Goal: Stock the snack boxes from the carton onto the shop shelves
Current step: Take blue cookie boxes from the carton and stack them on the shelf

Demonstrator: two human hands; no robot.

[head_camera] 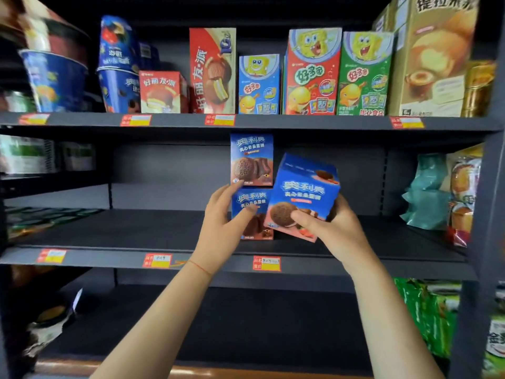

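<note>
Two blue cookie boxes stand stacked on the middle shelf (136,233): the upper box (251,160) sits on the lower box (255,214). My left hand (224,222) touches the stack's left side, thumb across the lower box's front, fingertips reaching the upper box's bottom corner. My right hand (325,228) grips a third blue cookie box (303,192) with pink trim by its bottom edge. That box is tilted and held just right of the stack, overlapping the lower box's right side. The carton is out of view.
The top shelf (273,123) is packed with red, blue and green snack boxes and blue cups. Teal and yellow bags (437,192) fill the middle shelf's right end. Green packets (426,315) lie on the lower shelf at right. A dark upright post (486,214) bounds the right side.
</note>
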